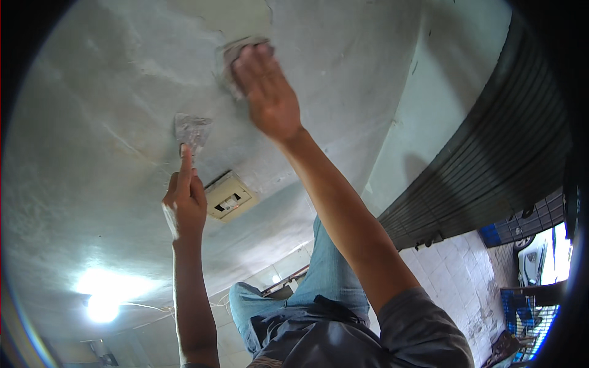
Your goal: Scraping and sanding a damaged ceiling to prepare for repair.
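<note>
My left hand (186, 202) is wrapped round the handle of a putty knife (193, 130), index finger stretched along it. The knife's wide, smeared blade points up toward the grey plastered wall (92, 165). Higher up and to the right, my right hand (269, 95) presses a flat grey pad (230, 58) to the wall. Its fingers lie over the pad and are blurred, so the pad's exact kind is hard to make out. A paler patch (236, 18) with a ragged edge shows on the wall just above it.
A beige switch box (232, 197) sits on the wall beside my left hand. At lower left shines a bright lamp (103, 306) with a cable. A dark ribbed shutter (478, 147) runs along the right, over the tiled floor (451, 276). A white vehicle (540, 257) stands outside.
</note>
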### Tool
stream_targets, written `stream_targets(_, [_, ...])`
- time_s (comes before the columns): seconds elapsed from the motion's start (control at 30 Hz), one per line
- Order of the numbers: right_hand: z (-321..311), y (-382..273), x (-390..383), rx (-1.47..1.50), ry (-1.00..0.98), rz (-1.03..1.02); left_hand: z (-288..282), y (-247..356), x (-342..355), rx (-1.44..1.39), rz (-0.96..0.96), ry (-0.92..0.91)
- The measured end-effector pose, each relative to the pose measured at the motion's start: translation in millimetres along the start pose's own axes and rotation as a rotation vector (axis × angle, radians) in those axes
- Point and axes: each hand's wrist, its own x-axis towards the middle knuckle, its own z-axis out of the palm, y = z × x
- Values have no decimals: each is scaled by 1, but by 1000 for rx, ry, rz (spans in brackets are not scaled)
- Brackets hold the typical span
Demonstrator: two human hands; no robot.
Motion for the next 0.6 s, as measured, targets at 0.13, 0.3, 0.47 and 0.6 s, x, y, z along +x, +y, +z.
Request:
stream_targets(0.13, [-9,23,-65,-135,186,507,-7,5,-7,22,-78,-50])
stream_targets(0.3, [-9,19,-132,-116,273,1134,-8,2,-9,42,-43,-73])
stream_targets(0.47, [9,-10,-15,48,291,482,-18,-2,25,48,25,-31])
stream_targets(0.6, [8,-3,50,4,292,229,-7,9,49,14,46,28])
